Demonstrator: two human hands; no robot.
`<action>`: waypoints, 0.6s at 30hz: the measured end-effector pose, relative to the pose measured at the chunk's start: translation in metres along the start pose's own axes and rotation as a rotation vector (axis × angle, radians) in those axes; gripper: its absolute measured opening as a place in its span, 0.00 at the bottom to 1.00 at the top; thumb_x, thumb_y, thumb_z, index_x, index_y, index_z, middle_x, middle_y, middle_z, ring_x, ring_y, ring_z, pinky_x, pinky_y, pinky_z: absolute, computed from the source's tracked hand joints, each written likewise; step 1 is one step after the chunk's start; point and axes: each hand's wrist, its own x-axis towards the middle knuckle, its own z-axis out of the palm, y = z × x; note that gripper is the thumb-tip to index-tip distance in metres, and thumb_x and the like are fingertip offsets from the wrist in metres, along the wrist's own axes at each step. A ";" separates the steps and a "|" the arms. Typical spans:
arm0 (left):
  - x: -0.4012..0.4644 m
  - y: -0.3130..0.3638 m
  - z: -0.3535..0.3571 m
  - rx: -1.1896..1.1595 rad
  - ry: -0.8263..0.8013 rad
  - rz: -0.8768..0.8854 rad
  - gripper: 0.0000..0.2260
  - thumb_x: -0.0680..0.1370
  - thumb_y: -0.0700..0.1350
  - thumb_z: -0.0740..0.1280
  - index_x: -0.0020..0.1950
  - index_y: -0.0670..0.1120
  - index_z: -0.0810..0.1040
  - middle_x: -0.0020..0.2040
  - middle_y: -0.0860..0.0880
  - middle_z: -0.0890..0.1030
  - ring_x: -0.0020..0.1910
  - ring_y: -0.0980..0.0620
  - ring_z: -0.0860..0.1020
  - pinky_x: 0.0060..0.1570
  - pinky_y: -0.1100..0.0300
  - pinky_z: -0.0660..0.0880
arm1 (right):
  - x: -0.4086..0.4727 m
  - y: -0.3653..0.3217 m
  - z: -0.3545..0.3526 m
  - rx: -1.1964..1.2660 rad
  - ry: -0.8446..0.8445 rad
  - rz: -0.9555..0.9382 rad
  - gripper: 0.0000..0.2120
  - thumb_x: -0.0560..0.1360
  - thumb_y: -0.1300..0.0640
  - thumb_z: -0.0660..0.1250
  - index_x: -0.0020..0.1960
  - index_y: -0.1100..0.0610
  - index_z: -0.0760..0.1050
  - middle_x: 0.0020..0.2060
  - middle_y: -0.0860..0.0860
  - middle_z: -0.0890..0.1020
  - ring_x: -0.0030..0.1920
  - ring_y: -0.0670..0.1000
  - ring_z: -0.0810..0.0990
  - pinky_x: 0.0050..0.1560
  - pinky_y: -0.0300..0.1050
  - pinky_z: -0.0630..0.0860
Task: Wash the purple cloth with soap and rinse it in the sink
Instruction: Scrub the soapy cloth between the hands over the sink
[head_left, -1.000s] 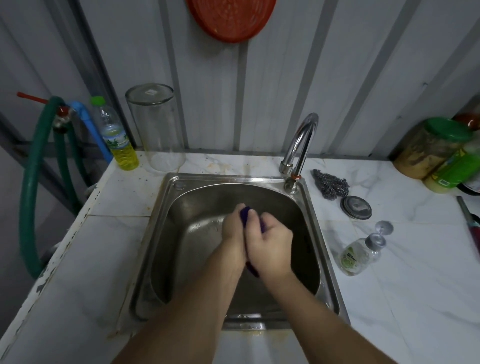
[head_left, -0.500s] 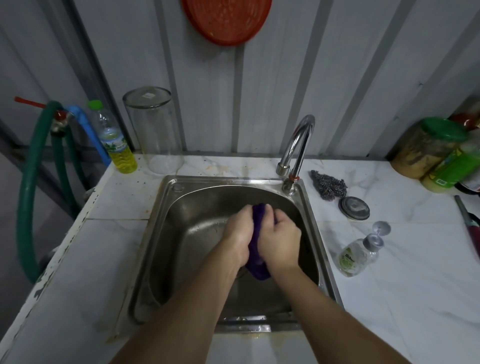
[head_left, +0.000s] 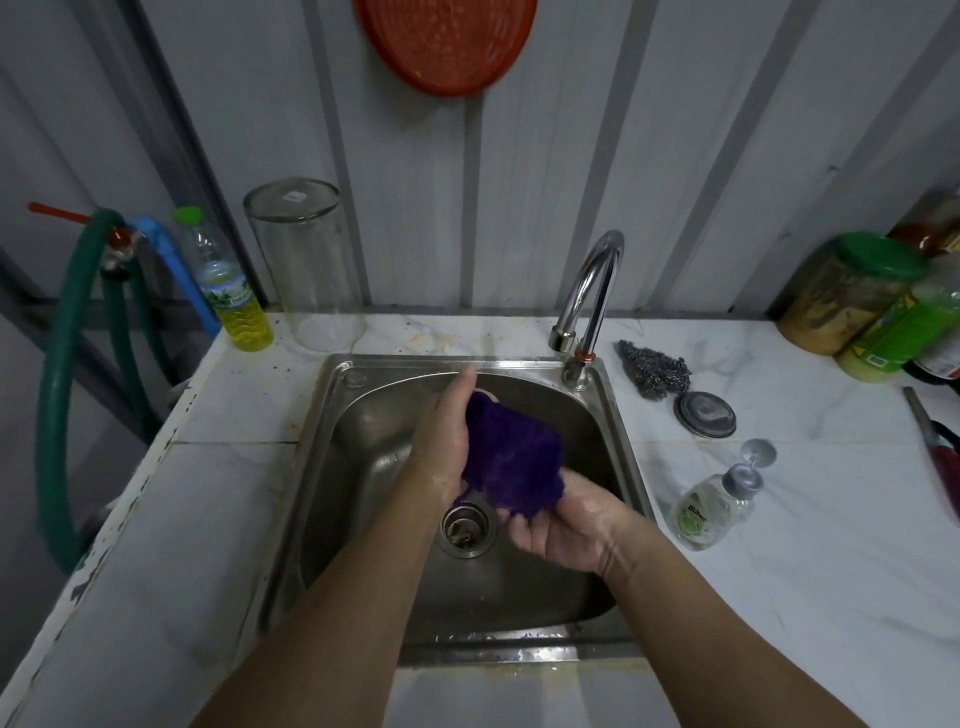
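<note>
A fuzzy purple cloth is spread open above the steel sink. My left hand holds its left edge, fingers stretched up toward the sink's back rim. My right hand grips the cloth's lower right corner from below, palm turned up and wet. The drain shows just beneath the cloth. The chrome tap curves over the sink's back right corner; no water runs from it. A small clear soap bottle lies on the counter to the right of the sink.
A steel scourer and a round metal lid lie right of the tap. Jars with green lids stand at the far right. An upturned clear glass and a yellow-liquid bottle stand back left, beside green hoses.
The cloth was bunched and squeezed between both fists; now my hands have drawn apart and the cloth is unfolded, my right hand dropping lower and nearer.
</note>
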 end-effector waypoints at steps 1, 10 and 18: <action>0.004 -0.005 -0.002 0.021 0.047 0.001 0.28 0.76 0.70 0.59 0.41 0.47 0.83 0.37 0.47 0.83 0.40 0.46 0.83 0.51 0.48 0.80 | 0.004 -0.001 0.001 -0.010 0.068 -0.133 0.11 0.74 0.65 0.71 0.55 0.62 0.78 0.43 0.58 0.84 0.36 0.52 0.85 0.33 0.40 0.81; -0.005 -0.033 0.006 -0.153 0.177 -0.228 0.21 0.80 0.62 0.63 0.59 0.47 0.84 0.52 0.44 0.88 0.53 0.41 0.86 0.57 0.37 0.81 | 0.001 -0.001 0.019 -0.275 0.523 -0.793 0.11 0.76 0.71 0.67 0.52 0.57 0.75 0.35 0.47 0.83 0.36 0.47 0.83 0.36 0.41 0.81; 0.003 -0.041 0.020 -0.219 0.142 -0.384 0.16 0.82 0.54 0.62 0.39 0.46 0.76 0.24 0.53 0.78 0.21 0.57 0.78 0.24 0.68 0.74 | -0.016 0.042 0.041 -0.943 0.546 -0.942 0.14 0.71 0.43 0.73 0.36 0.53 0.78 0.29 0.47 0.80 0.32 0.47 0.79 0.37 0.47 0.78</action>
